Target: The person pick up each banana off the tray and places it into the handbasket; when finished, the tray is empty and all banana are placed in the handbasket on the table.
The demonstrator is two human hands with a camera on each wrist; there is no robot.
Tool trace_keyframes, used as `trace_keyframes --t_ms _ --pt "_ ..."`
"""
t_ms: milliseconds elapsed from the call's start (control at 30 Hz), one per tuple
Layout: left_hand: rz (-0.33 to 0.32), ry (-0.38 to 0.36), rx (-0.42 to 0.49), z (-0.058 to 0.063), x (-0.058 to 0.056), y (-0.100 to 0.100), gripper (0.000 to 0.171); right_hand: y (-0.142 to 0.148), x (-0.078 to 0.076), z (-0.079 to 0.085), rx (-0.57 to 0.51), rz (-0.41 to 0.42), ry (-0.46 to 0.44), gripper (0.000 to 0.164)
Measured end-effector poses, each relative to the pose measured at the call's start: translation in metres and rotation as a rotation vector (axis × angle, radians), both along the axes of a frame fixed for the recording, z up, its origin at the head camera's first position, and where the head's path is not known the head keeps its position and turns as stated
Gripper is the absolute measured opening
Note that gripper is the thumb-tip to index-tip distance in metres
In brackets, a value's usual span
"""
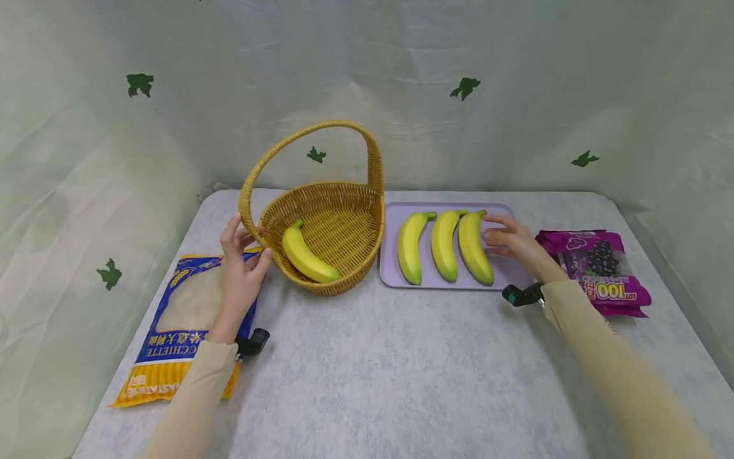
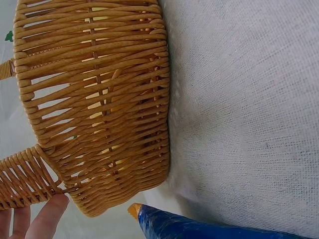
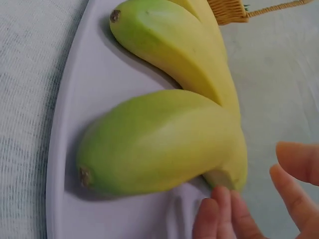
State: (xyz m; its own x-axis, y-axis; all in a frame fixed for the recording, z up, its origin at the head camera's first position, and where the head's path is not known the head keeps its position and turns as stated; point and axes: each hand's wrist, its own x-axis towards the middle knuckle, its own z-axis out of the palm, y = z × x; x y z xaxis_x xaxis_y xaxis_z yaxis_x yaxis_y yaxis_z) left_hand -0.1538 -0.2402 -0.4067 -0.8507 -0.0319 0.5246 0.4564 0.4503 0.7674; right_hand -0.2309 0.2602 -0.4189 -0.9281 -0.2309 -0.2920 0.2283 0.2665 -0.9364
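Note:
My left hand (image 1: 243,261) grips the wicker basket (image 1: 367,271) where its handle meets the rim; in the left wrist view fingertips (image 2: 52,214) touch the woven handle base. One banana (image 1: 309,258) lies inside the basket. To its right, a lilac tray (image 1: 390,280) carries three bananas side by side. My right hand (image 1: 518,245) is at the tray's right side, beside the rightmost banana (image 1: 474,248). In the right wrist view its fingers (image 3: 224,214) are spread around that banana's stem end (image 3: 227,177), thumb apart from it.
A blue and yellow pasta bag (image 1: 189,312) lies on the left, partly under my left forearm. At the right lies a purple grape-printed bag (image 1: 602,271), close to my right wrist. A pale cloth backdrop (image 1: 413,146) with green leaf shapes rises behind the table (image 1: 390,370).

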Motion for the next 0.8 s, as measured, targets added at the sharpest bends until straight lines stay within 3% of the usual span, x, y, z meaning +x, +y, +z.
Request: trace_keyframes --t_ms 233,467,800 --pt "-0.006 0.011 0.001 0.001 0.001 0.001 0.072 -0.012 -0.003 -0.003 0.085 0.057 -0.043 0.065" --pt "-0.017 0.006 0.009 0.001 0.002 0.001 0.073 -0.021 -0.004 -0.003 0.210 0.112 -0.003 0.062" --pt "-0.024 0.007 0.026 0.002 0.002 0.001 0.073 -0.025 -0.005 -0.002 0.193 0.059 0.022 0.056"
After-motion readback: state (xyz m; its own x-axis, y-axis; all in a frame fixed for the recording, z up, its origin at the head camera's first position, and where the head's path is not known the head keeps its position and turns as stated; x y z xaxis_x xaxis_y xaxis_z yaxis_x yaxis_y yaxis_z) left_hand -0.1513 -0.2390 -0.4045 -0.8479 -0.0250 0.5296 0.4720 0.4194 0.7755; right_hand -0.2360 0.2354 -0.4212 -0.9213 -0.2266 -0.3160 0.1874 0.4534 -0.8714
